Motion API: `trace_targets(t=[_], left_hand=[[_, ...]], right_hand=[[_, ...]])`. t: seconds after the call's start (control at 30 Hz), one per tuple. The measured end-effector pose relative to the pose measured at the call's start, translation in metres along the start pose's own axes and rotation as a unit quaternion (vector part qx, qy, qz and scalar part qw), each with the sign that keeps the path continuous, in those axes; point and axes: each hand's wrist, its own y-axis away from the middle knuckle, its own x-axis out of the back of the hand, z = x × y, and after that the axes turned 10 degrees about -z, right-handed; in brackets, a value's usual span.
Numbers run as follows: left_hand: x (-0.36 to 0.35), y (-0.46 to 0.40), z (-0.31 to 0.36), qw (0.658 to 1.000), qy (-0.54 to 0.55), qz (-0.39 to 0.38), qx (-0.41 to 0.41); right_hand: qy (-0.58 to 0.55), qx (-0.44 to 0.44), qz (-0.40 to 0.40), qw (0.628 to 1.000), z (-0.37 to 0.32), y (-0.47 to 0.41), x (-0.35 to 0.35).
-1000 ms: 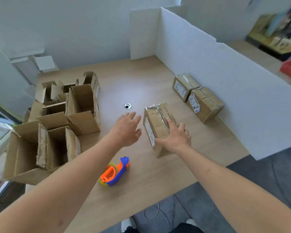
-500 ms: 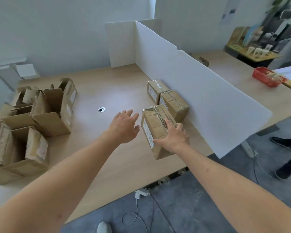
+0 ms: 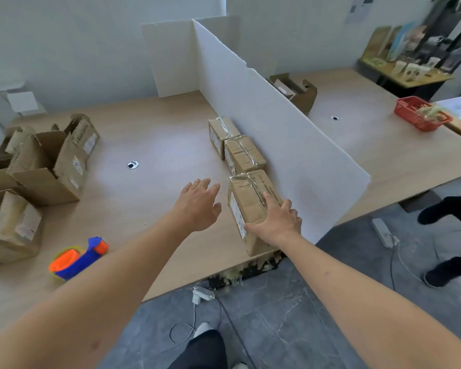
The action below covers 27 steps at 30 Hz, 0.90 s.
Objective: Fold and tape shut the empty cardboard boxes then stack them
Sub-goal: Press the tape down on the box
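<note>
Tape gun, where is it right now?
In the head view, the tape gun lies near the table's front edge, left of the left arm, beside the open boxes.

Three taped boxes (image 3: 250, 209) line the worktop's (image 3: 157, 145) right edge against the divider board (image 3: 277, 129). Open boxes (image 3: 45, 169) crowd the left edge, with the tape dispenser (image 3: 77, 258) near the front edge.
</note>
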Motion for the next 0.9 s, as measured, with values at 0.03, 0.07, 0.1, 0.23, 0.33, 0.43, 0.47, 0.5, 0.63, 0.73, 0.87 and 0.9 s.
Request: trace_targets(t=[0.03, 0.07, 0.1, 0.23, 0.33, 0.43, 0.47, 0.5, 0.63, 0.73, 0.87, 0.9], left_hand=[[0.0, -0.006, 0.003, 1.0, 0.0, -0.004, 0.001], [0.0, -0.012, 0.005, 1.0, -0.002, -0.009, 0.001], [0.0, -0.02, 0.008, 1.0, -0.003, -0.013, 0.001], [-0.006, -0.059, 0.014, 1.0, -0.001, -0.022, -0.004], [-0.012, -0.092, 0.016, 0.999, 0.015, -0.031, -0.012], [-0.018, -0.123, 0.015, 0.999, 0.026, -0.04, -0.018], [-0.021, -0.133, 0.014, 0.998, 0.028, -0.046, -0.019], [-0.023, -0.142, 0.013, 0.998, 0.029, -0.053, -0.019], [-0.033, -0.168, 0.012, 0.996, 0.035, -0.082, -0.012], [-0.039, -0.18, 0.014, 0.994, 0.035, -0.099, -0.01], [-0.046, -0.195, 0.021, 0.994, 0.04, -0.105, -0.001], [-0.048, -0.198, 0.024, 0.993, 0.042, -0.106, 0.001]], right_hand=[[0.0, -0.003, -0.002, 1.0, 0.004, -0.005, 0.001], [-0.001, -0.006, -0.004, 1.0, 0.007, -0.011, 0.001], [-0.001, -0.009, -0.008, 1.0, 0.011, -0.018, 0.001], [0.005, -0.018, -0.017, 1.0, 0.021, -0.051, 0.003], [-0.003, -0.027, -0.019, 0.999, 0.026, -0.076, 0.002], [-0.003, -0.04, -0.02, 0.999, 0.028, -0.102, -0.002], [-0.001, -0.046, -0.019, 0.999, 0.029, -0.11, -0.004], [0.002, -0.051, -0.018, 0.999, 0.03, -0.117, -0.005], [0.016, -0.06, -0.026, 0.998, 0.037, -0.141, -0.011], [0.021, -0.061, -0.02, 0.998, 0.042, -0.155, -0.015], [0.024, -0.043, -0.02, 0.999, 0.05, -0.169, -0.019], [0.025, -0.037, -0.022, 0.999, 0.052, -0.172, -0.02]])
